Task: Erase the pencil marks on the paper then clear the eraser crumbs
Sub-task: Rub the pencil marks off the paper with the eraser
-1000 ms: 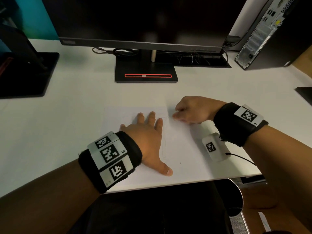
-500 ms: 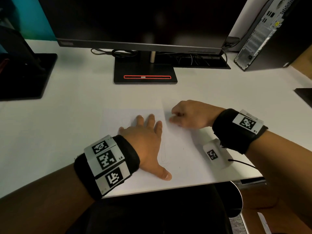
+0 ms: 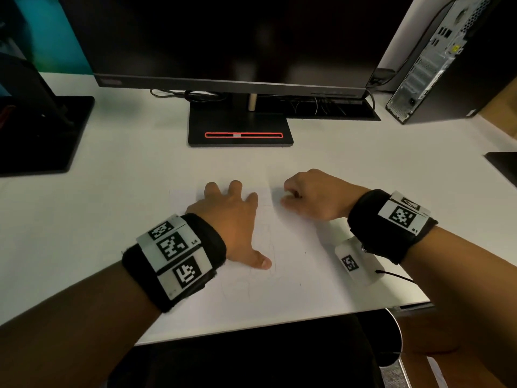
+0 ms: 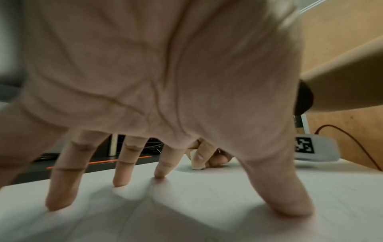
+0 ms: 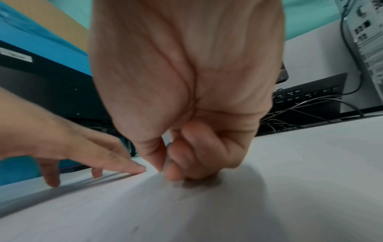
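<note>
A white sheet of paper [image 3: 293,261] lies on the white desk, with faint pencil lines [image 3: 270,247] near its middle. My left hand [image 3: 232,217] presses flat on the sheet, fingers spread and straight [image 4: 60,188]. My right hand [image 3: 313,197] is curled just right of it at the sheet's far part, fingertips down on the paper [image 5: 172,173]. In the left wrist view a small white eraser [image 4: 197,167] shows pinched under those fingertips. The eraser is mostly hidden in the other views.
A monitor stand [image 3: 240,130] and cables sit behind the paper. A computer tower [image 3: 436,65] stands at the far right and another black base [image 3: 42,135] at the left. A white tagged box [image 3: 355,261] with a cable hangs under my right wrist. The desk's front edge [image 3: 279,326] is close.
My right hand has slid a little toward me and leftward over the paper. My left hand has stayed pressed on the sheet.
</note>
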A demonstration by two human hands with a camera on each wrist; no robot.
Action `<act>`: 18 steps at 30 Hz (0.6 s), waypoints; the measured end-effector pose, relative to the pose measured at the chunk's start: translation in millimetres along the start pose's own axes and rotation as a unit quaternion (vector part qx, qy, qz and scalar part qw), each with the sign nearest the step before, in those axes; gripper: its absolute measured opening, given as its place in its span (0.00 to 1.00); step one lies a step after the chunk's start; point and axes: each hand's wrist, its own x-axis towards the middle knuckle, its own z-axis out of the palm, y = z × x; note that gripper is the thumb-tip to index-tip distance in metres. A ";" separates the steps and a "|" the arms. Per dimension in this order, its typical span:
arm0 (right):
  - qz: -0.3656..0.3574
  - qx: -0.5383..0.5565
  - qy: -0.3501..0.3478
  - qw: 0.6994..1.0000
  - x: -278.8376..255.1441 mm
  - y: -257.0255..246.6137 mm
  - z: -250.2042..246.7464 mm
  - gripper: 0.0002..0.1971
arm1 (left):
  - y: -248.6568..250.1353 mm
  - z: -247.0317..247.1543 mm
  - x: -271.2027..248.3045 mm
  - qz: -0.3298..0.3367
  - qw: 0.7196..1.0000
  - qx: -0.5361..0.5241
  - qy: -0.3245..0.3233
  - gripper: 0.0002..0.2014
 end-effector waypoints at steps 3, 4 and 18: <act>0.002 0.012 -0.018 1.000 0.2 3.1 -3.0 0.18 | -0.3 -2.5 0.3 0.002 1.000 0.003 -0.010 0.65; 0.014 0.015 -0.013 1.000 1.6 5.4 -5.3 0.18 | -0.2 -2.9 0.0 0.002 1.000 0.003 -0.012 0.65; -0.031 -0.025 -0.028 0.999 9.2 -2.2 -0.8 0.20 | 0.5 -2.4 -1.9 0.000 1.000 0.013 -0.005 0.65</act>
